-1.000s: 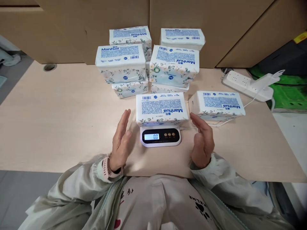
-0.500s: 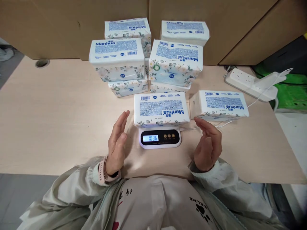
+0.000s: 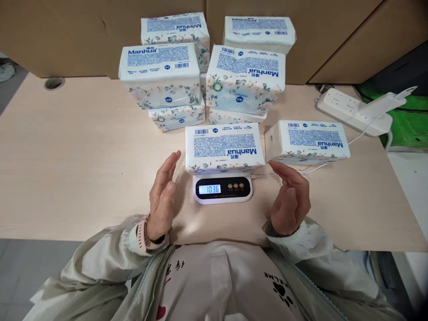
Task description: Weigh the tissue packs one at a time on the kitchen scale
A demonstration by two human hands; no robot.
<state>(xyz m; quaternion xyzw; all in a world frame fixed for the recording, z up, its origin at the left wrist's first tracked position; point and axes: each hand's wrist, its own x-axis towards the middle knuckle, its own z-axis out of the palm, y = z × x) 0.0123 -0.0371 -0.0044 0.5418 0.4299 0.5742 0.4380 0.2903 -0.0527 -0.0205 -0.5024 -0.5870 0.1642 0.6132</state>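
1. Readout [image 3: 209, 189] on the scale [image 3: 223, 199] has just gone from 0.0 to 103.6; unit too small to tell. We take that as the pack's wt now registering, w/ the figure looking settled.
2. The weighed pack [image 3: 224, 147] sits flat on the scale, label up, b/w our hands and a bit beyond them, its front edge over the back of the scale.
3. Our L hand [image 3: 161, 203]: open, fingers tog. & pointing fwd, thumb a little apart, palm turned in. Holds nothing; near the pack's L side, w/ a gap.
4. Our R hand [image 3: 290, 203]: also open, fingers loosely bent, palm in. Nothing held; fingertips just beside the pack's R front corner, no clear contact.
5. Just beyond the R fingertips, to their R, is a spare pack [image 3: 309, 140] on the bench [image 3: 83, 165]; a white power strip [image 3: 351, 111] lies farther off that way.
6. Beyond the weighed pack, stacked packs [image 3: 163, 73] stand in front of the cardboard [image 3: 160, 6].
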